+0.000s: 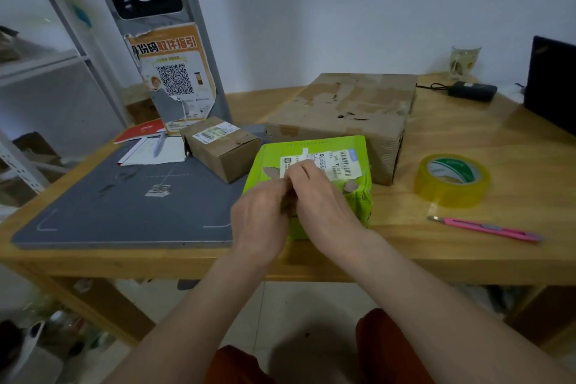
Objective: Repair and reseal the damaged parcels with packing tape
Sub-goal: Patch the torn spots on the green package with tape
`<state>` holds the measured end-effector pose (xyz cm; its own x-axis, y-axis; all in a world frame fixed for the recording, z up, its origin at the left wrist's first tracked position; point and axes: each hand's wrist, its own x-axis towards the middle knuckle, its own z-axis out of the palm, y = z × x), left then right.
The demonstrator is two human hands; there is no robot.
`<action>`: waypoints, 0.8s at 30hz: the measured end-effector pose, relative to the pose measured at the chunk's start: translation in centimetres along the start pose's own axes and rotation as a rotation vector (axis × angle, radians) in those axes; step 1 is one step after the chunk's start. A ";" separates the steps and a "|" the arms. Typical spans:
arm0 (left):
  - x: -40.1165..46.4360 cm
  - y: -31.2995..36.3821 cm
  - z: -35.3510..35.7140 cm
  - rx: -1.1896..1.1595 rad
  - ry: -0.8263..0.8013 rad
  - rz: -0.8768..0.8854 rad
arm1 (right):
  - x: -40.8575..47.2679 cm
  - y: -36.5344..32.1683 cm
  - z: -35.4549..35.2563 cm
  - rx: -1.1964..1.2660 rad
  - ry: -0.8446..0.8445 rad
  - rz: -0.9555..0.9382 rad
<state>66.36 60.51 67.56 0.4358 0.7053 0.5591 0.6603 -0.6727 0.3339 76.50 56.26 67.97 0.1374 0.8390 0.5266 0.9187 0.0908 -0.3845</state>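
A green parcel [349, 146] with a white shipping label and torn patches lies at the table's front middle. My left hand [258, 215] and my right hand [318, 193] meet over its near left side, fingers pinched together on a torn brown flap of the parcel. A roll of yellowish packing tape [452, 179] lies flat on the table to the right, apart from both hands. A pink utility knife [486, 227] rests in front of the roll. A small brown box [221, 146] and a large worn cardboard box [343, 109] stand behind the green parcel.
A grey mat [124, 203] covers the table's left part, with a notebook, pen and red booklet at its back. A grey post with a poster stands behind. A glass [464, 62], a black device [472, 90] and a dark screen [551, 84] sit at the back right.
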 end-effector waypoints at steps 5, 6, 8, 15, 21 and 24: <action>0.0 0.1 0.5 -0.137 -0.006 0.034 | -0.4 -0.5 -0.8 -0.031 -0.019 -0.021; -0.5 0.5 0.6 -0.124 0.019 0.059 | -0.7 -0.5 -1.2 -0.018 -0.016 -0.041; -1.8 1.5 0.7 -0.166 0.130 0.131 | -1.7 -0.4 -2.6 0.035 0.032 -0.081; -5.5 5.2 2.4 -0.376 0.360 0.404 | -7.4 3.0 -5.4 0.053 0.280 -0.104; -5.5 9.1 6.7 -0.572 0.044 0.376 | -10.8 9.5 -6.7 0.028 0.347 0.117; -4.3 10.8 10.0 -0.528 -0.122 0.191 | -11.5 13.1 -7.5 0.006 0.340 0.260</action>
<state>77.74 52.38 61.18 0.6055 0.5597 0.5658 0.1812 -0.7892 0.5868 89.68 43.83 62.56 0.4796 0.6095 0.6313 0.8353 -0.0967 -0.5412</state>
